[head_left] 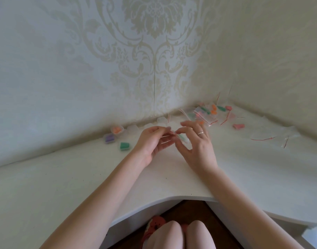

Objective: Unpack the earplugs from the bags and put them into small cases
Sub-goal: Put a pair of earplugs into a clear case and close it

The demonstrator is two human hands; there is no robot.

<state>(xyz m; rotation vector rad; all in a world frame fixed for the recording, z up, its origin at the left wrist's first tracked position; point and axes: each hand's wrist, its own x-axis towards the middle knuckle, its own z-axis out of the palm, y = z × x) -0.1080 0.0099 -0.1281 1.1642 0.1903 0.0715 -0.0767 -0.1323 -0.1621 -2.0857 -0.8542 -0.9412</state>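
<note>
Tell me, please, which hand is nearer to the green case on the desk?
Left. The left hand is just right of the green case; the right hand is farther right, beyond the left hand, both pinching a small bag.

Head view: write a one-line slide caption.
Both hands, left and right, pull open a small bag over the white desk, filled cases at left.

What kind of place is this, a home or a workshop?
Probably a home: a white corner desk stands against damask wallpaper, and the seated person's slipper shows on the dark wooden floor.
</note>
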